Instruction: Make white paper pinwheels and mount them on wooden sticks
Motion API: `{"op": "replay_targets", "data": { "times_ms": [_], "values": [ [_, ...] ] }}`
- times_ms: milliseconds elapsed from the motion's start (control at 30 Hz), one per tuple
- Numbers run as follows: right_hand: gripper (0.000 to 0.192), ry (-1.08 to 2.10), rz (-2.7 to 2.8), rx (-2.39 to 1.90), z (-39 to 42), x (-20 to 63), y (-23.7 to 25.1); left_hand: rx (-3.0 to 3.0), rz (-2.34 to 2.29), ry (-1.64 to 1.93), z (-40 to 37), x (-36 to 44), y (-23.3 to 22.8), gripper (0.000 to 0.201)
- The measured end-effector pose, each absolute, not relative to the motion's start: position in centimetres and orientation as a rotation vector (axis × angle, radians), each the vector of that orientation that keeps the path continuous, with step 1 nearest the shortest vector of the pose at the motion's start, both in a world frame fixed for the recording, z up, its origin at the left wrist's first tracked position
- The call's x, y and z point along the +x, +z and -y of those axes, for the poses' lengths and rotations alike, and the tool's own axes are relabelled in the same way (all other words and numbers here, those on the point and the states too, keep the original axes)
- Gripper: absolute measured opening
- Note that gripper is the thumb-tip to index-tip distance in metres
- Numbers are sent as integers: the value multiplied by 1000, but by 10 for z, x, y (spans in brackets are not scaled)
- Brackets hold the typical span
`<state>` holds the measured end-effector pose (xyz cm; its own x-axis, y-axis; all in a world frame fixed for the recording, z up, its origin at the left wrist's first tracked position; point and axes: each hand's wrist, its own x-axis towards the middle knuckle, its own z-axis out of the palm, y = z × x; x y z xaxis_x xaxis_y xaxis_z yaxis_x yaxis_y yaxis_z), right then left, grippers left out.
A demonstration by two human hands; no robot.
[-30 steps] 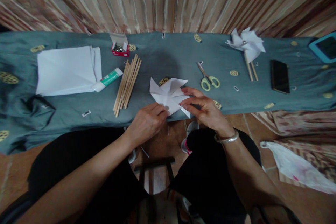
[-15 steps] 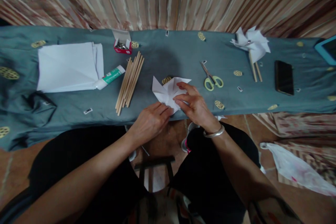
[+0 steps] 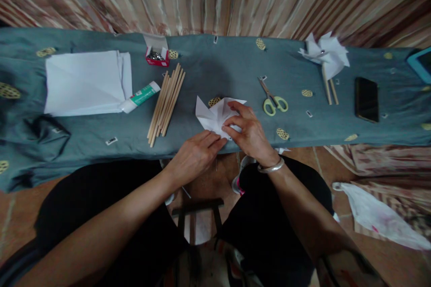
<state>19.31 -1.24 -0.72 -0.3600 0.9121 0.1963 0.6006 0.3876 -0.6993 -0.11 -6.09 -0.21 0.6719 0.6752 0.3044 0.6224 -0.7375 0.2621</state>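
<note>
A white folded paper piece [image 3: 213, 114] with pointed flaps lies near the front edge of a table covered in grey-blue cloth [image 3: 222, 65]. My right hand [image 3: 247, 132], with a silver bangle at the wrist, pinches the paper's flaps at its middle. My left hand [image 3: 195, 154] presses the paper's near corner with its fingertips against the cloth. Part of the paper is hidden under both hands.
A bundle of wooden sticks [image 3: 166, 101], a glue tube [image 3: 139, 97], a stack of white sheets [image 3: 85, 83] and a red box of pins [image 3: 156, 56] lie left. Scissors [image 3: 273, 98], finished paper pinwheels on sticks [image 3: 325, 58], a black phone [image 3: 366, 98] lie right. A plastic bag [image 3: 377, 215] is on the floor.
My right hand has slid left over the paper and gathered its flaps toward the middle. My left hand stayed at the near corner. The view shifted slightly.
</note>
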Motion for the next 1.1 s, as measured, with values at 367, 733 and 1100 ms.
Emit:
{"op": "replay_targets", "data": {
  "times_ms": [367, 733, 1100],
  "values": [
    [7, 751, 2047, -1315, 10, 190, -11, 2737, -1085, 584, 60, 0, -1, 25],
    [11, 726, 2053, -1306, 10, 190, -12, 2734, -1098, 603, 60, -1, -2, 27],
    [9, 641, 2084, -1316, 9, 189, -14, 2730, -1089, 604, 60, -1, -3, 25]
  ]
}}
